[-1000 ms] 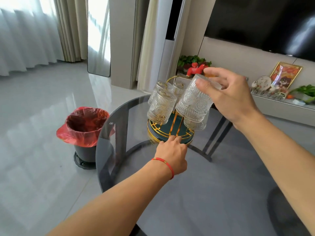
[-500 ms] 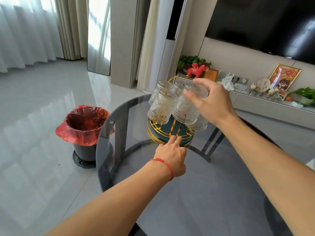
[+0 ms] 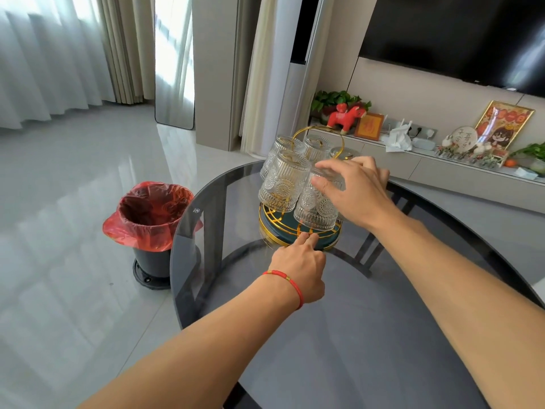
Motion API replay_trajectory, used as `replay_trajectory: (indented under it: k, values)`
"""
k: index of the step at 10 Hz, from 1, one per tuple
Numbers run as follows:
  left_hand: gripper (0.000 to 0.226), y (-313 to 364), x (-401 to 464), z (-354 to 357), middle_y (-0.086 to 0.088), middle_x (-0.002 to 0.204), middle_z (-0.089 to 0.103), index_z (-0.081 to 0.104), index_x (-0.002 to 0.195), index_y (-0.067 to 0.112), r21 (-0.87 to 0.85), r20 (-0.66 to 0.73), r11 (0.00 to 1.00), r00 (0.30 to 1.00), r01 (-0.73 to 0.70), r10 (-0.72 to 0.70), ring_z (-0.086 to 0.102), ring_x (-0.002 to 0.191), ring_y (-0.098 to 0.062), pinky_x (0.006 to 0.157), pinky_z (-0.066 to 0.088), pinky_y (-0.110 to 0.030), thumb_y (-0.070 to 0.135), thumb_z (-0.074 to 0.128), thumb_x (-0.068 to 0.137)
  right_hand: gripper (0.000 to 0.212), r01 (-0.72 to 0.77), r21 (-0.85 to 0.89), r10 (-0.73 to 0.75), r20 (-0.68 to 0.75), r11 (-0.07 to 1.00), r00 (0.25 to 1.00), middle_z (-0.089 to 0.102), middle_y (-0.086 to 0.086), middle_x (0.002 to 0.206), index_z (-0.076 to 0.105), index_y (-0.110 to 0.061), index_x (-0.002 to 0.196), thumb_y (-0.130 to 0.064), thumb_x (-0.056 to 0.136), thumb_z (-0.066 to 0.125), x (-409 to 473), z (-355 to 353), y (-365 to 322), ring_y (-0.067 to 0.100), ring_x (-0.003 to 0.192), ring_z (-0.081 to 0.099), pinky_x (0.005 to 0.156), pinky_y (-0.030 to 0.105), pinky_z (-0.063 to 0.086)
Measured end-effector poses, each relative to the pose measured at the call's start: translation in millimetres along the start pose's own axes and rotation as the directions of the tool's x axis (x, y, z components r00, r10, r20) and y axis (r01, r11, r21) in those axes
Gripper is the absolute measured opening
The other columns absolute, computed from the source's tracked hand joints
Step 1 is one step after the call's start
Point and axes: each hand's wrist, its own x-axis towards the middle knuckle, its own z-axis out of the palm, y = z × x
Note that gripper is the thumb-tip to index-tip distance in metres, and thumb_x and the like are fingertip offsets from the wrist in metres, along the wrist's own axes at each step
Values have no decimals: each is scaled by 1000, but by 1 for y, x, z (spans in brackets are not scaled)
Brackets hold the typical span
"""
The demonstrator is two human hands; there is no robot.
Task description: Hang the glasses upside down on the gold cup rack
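The gold cup rack (image 3: 275,228) with a dark green base and a gold loop handle stands on the round smoked-glass table (image 3: 368,335). Several embossed clear glasses hang on it upside down; one hanging glass (image 3: 284,181) is at the front left. My right hand (image 3: 354,190) grips the base of another upside-down glass (image 3: 317,209), low over the rack's front, its rim just above the gold wires. My left hand (image 3: 299,267) rests on the table with fingertips on the rack's front edge. The prong under the held glass is hidden.
A black bin with a red liner (image 3: 152,214) stands on the floor left of the table. Behind the table runs a low shelf (image 3: 427,163) with a red toy horse, plants and frames under a dark TV. The table's near half is bare glass.
My right hand has brought the glass down and toward the rack's front, from above the hanging glasses to just over the gold wires. My left hand has stayed on the rack's edge.
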Motion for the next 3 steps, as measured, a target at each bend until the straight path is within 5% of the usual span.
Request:
replay_trajectory:
  k: [2, 3]
  values:
    - [39, -2, -3, 4, -13, 165, 25, 66, 126, 12, 37, -16, 999, 1000, -9, 10, 20, 152, -31, 92, 55, -50, 24, 63, 90, 52, 94, -56, -94, 14, 994, 996, 52, -5, 158, 52, -33, 151, -54, 103, 47, -15, -1, 5, 22, 148, 36, 116, 48, 21]
    - [39, -2, -3, 10, -11, 168, 19, 65, 126, 13, 7, -22, 1000, 1000, -7, 8, 15, 154, -30, 92, 55, -50, 24, 64, 89, 50, 126, -16, -127, -127, 992, 984, 50, 2, 160, 53, -23, 152, -40, 105, 49, -41, -5, 16, 23, 150, 39, 121, 48, 21]
